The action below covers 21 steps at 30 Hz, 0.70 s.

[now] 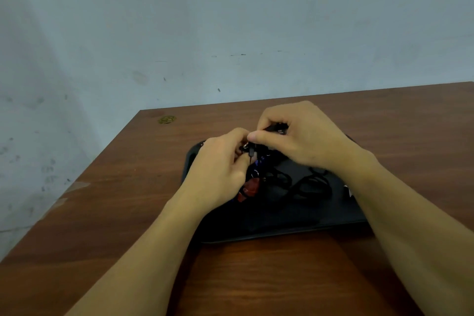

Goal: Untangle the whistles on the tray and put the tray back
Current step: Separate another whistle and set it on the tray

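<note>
1. The whistles lie in a tangled bunch on the black tray, which sits on the wooden table in front of the person. One red whistle hangs low in the bunch; the others are dark and hard to tell apart.
2. The left hand has its fingers curled and pinches the cords at the top of the bunch. The right hand also pinches there, thumb against fingers, on a dark piece that I cannot name with certainty.
3. I judge the whistles to be light, small and hard, probably plastic, with smooth rounded bodies. They should not break easily.
4. The cords look thin, soft and limp, and they fall in loose loops on the tray. It seems better to take hold at the cord near a knot, not at a whistle body, and to pull gently, because a strong pull may tighten the knot.
5. The tray looks stiff, flat and matte, with a low raised rim and rounded corners. Its rim is the natural place to grip it.
6. The table has a glossy brown wood grain.
</note>
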Each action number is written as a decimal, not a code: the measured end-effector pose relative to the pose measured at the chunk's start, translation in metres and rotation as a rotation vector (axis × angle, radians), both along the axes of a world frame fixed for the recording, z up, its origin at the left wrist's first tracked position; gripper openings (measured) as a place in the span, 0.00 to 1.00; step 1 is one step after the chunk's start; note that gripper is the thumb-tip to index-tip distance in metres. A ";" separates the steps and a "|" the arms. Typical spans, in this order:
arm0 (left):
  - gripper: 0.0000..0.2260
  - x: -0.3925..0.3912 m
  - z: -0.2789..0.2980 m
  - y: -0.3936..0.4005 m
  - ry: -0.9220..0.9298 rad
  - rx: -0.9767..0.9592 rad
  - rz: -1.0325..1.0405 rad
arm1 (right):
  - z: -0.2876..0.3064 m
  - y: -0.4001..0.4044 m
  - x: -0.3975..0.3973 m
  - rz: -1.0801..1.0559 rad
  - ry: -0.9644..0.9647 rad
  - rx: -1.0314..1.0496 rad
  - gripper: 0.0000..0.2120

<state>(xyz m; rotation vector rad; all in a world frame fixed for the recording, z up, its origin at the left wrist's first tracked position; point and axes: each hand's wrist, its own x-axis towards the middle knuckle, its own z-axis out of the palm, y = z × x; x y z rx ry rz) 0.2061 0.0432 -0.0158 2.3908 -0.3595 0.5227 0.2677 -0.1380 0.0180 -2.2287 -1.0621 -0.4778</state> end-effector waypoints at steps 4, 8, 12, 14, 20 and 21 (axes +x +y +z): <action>0.10 -0.003 -0.003 0.003 0.010 -0.140 -0.080 | -0.012 0.004 0.006 0.089 0.237 0.160 0.12; 0.10 -0.003 -0.008 0.000 0.068 -0.242 -0.084 | -0.022 0.011 0.005 0.108 0.376 0.174 0.15; 0.11 -0.003 -0.007 0.000 0.164 -0.408 -0.138 | -0.027 0.014 0.003 0.095 0.350 0.279 0.14; 0.12 -0.003 -0.005 0.000 0.224 -0.506 -0.184 | -0.028 0.013 0.002 0.087 0.330 0.315 0.14; 0.13 -0.007 0.000 -0.009 0.230 -0.682 -0.227 | -0.026 0.009 0.000 0.056 0.275 0.395 0.14; 0.12 -0.006 0.000 -0.010 0.208 -0.688 -0.220 | -0.026 0.009 0.000 0.054 0.272 0.409 0.14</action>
